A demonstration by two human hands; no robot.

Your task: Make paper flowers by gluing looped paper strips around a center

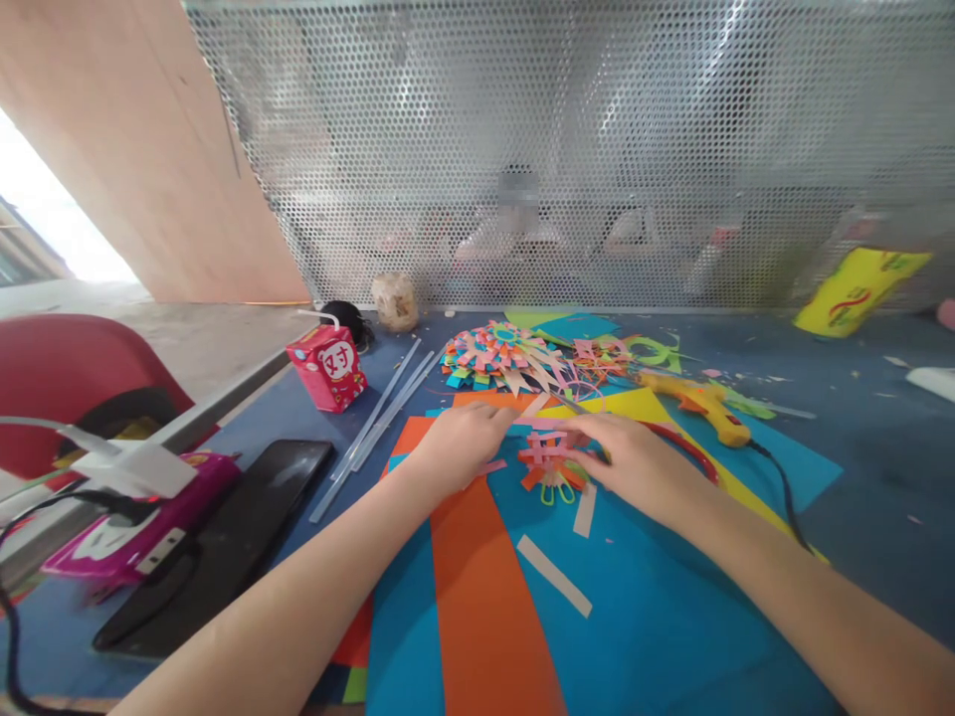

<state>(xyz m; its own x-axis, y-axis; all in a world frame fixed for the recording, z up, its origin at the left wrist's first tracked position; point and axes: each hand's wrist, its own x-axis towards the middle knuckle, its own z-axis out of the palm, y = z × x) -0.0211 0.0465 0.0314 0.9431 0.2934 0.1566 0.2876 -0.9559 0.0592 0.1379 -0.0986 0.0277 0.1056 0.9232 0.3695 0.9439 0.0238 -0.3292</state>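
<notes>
Close to the middle of the blue paper, my left hand has its fingers drawn together at the end of a pink paper strip. Its fingertips are partly hidden. My right hand pinches the edge of a small paper flower made of pink and orange strips, with green loops at its lower side. Behind the right hand lie what look like scissors, their red handle partly covered. Loose pale strips rest on the blue sheet, beside a long orange sheet.
A larger fringed paper flower and a yellow glue gun lie further back. Clear glue sticks, a red drink carton, a phone and a magenta power strip are left. A perforated metal screen borders the table.
</notes>
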